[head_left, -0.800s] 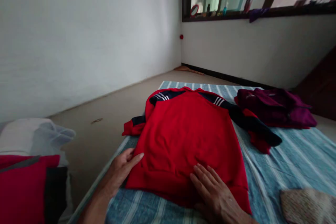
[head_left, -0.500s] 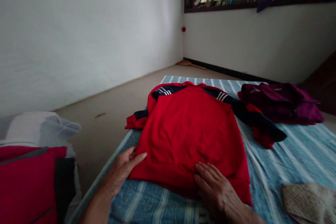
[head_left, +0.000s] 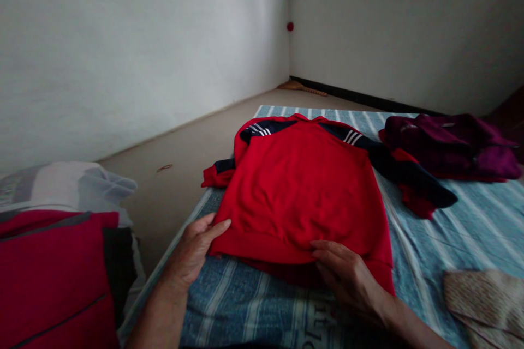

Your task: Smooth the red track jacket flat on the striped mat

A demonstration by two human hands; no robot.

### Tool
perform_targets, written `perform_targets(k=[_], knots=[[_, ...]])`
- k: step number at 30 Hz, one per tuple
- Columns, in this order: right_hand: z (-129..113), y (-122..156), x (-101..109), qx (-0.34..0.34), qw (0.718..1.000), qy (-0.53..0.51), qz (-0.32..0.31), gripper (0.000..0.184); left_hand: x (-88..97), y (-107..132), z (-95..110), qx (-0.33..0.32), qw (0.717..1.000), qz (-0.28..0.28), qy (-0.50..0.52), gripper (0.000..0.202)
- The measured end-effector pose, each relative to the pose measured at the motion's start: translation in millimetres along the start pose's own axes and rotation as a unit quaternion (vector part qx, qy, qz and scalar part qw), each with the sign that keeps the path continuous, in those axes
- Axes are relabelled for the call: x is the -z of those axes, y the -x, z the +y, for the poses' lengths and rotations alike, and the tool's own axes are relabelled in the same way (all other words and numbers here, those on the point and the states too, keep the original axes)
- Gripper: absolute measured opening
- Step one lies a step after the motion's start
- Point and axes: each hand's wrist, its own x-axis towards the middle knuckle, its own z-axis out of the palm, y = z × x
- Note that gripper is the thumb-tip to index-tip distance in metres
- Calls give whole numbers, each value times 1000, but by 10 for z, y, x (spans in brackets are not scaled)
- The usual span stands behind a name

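Note:
A red tracksuit top (head_left: 303, 185) with navy shoulders and white stripes lies spread flat, its hem toward me. My left hand (head_left: 198, 242) grips the hem's left corner, thumb on top and fingers beneath the cloth. At the hem right of the middle, my right hand (head_left: 347, 272) pinches the edge, fingers over it and the thumb mostly hidden under. The hem's upper layer is slightly raised there, with a darker layer showing below. One sleeve (head_left: 417, 180) stretches out to the right; the left one is folded in, its cuff (head_left: 219, 173) poking out.
Blue striped cloth (head_left: 462, 229) covers the bed beneath. A folded purple garment (head_left: 450, 144) lies at the back right, a beige knitted item (head_left: 487, 305) at the front right. Pink clothing (head_left: 53, 278) and a whitish bag (head_left: 69, 185) stand at the left. A wall (head_left: 143, 54) rises beyond the floor.
My right hand has gone from lying flat on the hem to pinching its edge. My left hand has closed more on the corner. The camera view has tipped down slightly.

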Motion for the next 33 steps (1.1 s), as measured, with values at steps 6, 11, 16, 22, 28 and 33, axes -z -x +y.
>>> perform_targets(k=[6,11,16,22,28,33], knots=[[-16,-33,25,-49,997,-66,-6,26,-7,-13,-18,-4,1000,0,9,50],[-32,-21,17,-45,997,-69,4,27,-15,-8,-29,-2,1000,15,15,50],[-50,-63,22,-63,995,-77,21,24,-13,-13,-48,-24,997,28,-62,48],[-34,-178,85,-161,979,-119,36,24,-143,318,-124,-257,836,293,-385,39],[-9,-276,132,-195,968,-151,43,27,-715,769,-446,-469,744,-13,-476,23],[-22,-313,143,-179,974,-128,45,27,-963,747,-734,-436,667,-79,-599,40]])
